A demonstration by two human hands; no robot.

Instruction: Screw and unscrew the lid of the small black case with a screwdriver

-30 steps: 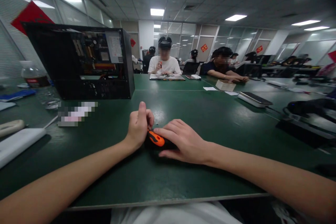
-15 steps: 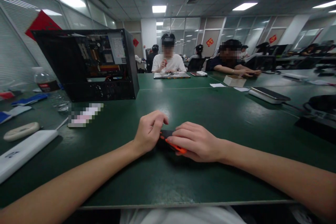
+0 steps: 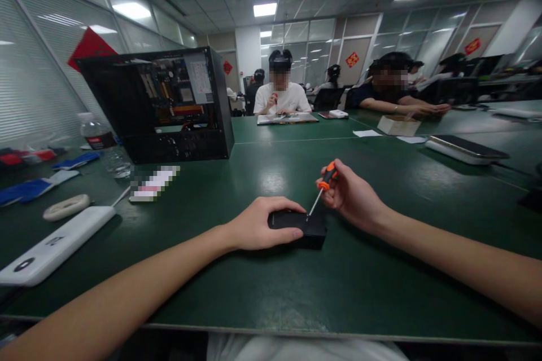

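A small flat black box (image 3: 305, 227) lies on the green table (image 3: 296, 293) in front of me. My left hand (image 3: 260, 224) grips its left side, thumb in front and fingers over the top. My right hand (image 3: 349, 194) is closed on an orange-and-black screwdriver (image 3: 320, 192), held tilted, its metal tip touching the top of the black box near the right edge.
An open black computer case (image 3: 165, 104) stands at the back left, beside a water bottle (image 3: 101, 144). A white flat device (image 3: 51, 245) and a pale ring-shaped item (image 3: 66, 206) lie at the left. Other people sit at the far tables. A slim device (image 3: 466, 149) lies right.
My right hand has lifted the screwdriver off the box and set its tip on top. My left hand has moved from a pinch to a grip on the box. The view has shifted.
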